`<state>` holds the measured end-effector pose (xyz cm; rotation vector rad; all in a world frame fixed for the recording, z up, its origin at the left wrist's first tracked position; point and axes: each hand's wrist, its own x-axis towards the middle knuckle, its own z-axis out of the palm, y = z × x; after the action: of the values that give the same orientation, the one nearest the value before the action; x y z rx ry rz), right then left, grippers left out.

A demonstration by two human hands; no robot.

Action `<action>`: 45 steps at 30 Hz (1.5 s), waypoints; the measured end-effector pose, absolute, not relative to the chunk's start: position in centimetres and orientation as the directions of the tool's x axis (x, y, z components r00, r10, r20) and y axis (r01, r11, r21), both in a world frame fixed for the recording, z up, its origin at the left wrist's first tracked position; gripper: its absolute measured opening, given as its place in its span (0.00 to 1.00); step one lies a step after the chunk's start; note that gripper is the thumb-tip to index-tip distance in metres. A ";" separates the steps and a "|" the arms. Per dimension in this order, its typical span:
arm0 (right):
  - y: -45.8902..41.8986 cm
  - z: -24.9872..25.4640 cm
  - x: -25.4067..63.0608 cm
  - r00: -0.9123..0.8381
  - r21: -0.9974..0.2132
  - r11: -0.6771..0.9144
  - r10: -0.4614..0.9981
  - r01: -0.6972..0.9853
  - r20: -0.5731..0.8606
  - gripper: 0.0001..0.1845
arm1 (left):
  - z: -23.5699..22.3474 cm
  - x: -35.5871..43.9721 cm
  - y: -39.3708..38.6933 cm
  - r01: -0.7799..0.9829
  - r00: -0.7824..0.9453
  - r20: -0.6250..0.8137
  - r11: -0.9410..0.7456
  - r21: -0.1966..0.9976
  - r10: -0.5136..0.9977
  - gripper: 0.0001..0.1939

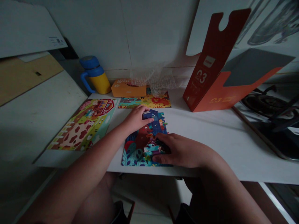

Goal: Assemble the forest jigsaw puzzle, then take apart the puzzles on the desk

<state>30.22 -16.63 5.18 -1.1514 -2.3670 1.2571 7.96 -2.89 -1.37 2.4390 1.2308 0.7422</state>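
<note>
A dark blue picture puzzle [140, 137] lies at the front middle of the white table. My left hand [138, 118] rests at its upper edge, thumb and fingers closed around a dark blue puzzle piece [153, 112]. At the lower right of the same puzzle, my right hand [175, 149] curls its fingers and thumb around several loose puzzle pieces [155, 151] in teal, purple and green. Part of the puzzle is hidden under both hands. A farm picture puzzle [86, 127] lies flat to the left, and a yellow animal puzzle [140, 102] lies behind.
A small orange box [128, 88] and crumpled bubble wrap [161, 81] sit at the back, near a blue and yellow jug [99, 77]. To the right stands a tall open red-orange box [207, 81], with a gas stove [275, 118] beyond. The white table [210, 130] ends close to my lap.
</note>
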 end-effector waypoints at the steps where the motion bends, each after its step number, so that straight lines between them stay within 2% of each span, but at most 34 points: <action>1: -16.6 5.2 30.2 -0.669 -0.781 0.323 0.726 0.535 -0.158 0.33 | -1.4 7.9 -2.8 0.660 0.495 0.302 -0.579 0.479 0.815 0.21; 8: -16.5 5.1 30.1 -0.666 -0.782 0.320 0.729 0.535 -0.157 0.36 | -1.6 8.0 -2.7 0.675 0.494 0.314 -0.586 0.449 0.811 0.18; 14: -16.5 5.1 30.1 -0.653 -0.770 0.306 0.735 0.560 -0.182 0.35 | -1.9 7.9 -2.7 0.649 0.477 0.303 -0.563 0.512 0.825 0.34; 16: -16.5 5.1 30.1 -0.648 -0.762 0.305 0.738 0.571 -0.190 0.35 | -2.0 7.8 -2.6 0.643 0.492 0.310 -0.580 0.500 0.813 0.37; 21: -16.5 5.0 30.0 -0.647 -0.764 0.305 0.739 0.568 -0.187 0.34 | -1.9 7.7 -2.5 0.635 0.594 0.332 -0.680 0.366 0.733 0.28; 28: -16.5 5.0 30.0 -0.651 -0.769 0.315 0.740 0.556 -0.167 0.34 | -1.8 7.5 -2.2 0.623 0.603 0.344 -0.694 0.361 0.720 0.25; 32: -16.6 4.9 30.1 -0.647 -0.764 0.313 0.743 0.564 -0.173 0.36 | -1.8 7.5 -2.1 0.624 0.587 0.334 -0.675 0.394 0.737 0.24; 38: -16.5 4.9 30.1 -0.647 -0.753 0.316 0.740 0.577 -0.185 0.36 | -1.7 7.5 -1.6 0.583 0.550 0.291 -0.609 0.539 0.783 0.26; 42: -16.5 4.9 30.1 -0.655 -0.762 0.318 0.735 0.564 -0.178 0.35 | -1.8 7.5 -1.7 0.595 0.476 0.277 -0.537 0.597 0.835 0.30; 45: -16.5 4.8 30.1 -0.649 -0.759 0.314 0.738 0.571 -0.183 0.36 | -1.7 7.5 -2.1 0.577 0.460 0.271 -0.517 0.633 0.846 0.28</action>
<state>30.06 -16.49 4.81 -1.2028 -2.3787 1.2467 7.47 -2.07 -1.75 2.2572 1.1884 0.7906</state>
